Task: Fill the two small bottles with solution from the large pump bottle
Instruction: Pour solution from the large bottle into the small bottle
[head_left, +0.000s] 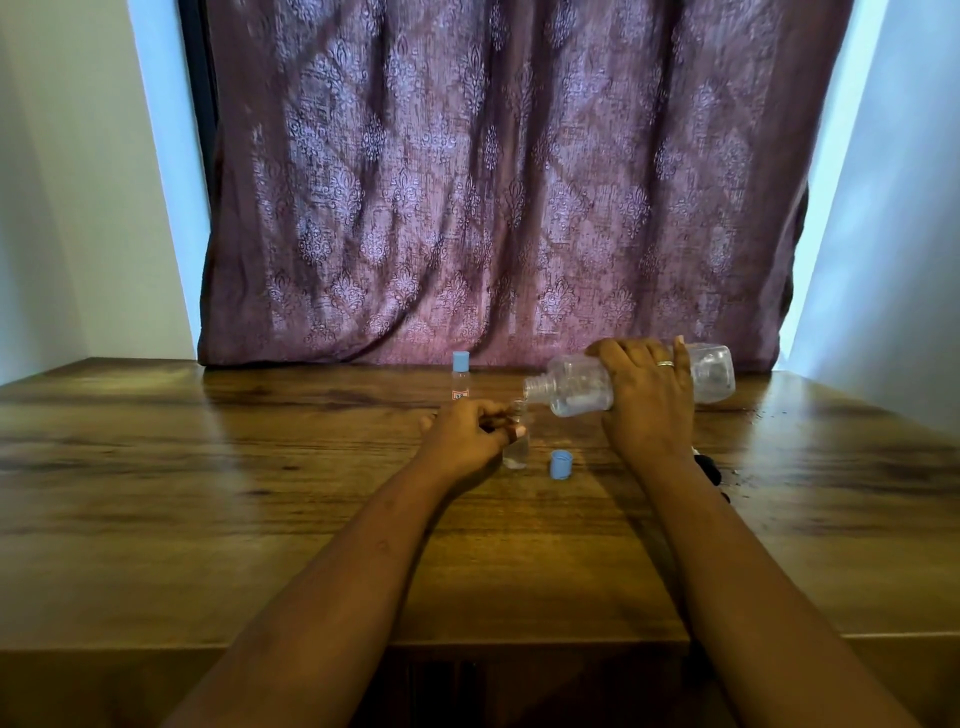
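My right hand (647, 395) grips the large clear bottle (576, 387), which is tipped on its side with its open neck pointing left. The neck sits just above the mouth of a small clear bottle (516, 452) that stands upright on the wooden table (260, 493). My left hand (467, 434) holds this small bottle around its upper part; some liquid shows at its bottom. Its blue cap (561, 464) lies on the table to the right. A second small bottle (460, 382) with a blue cap on stands behind my left hand.
A patterned purple curtain (493, 182) hangs behind the table's far edge. A dark object (711, 467), partly hidden by my right forearm, lies on the table to the right. Small dark specks dot the wood at the right.
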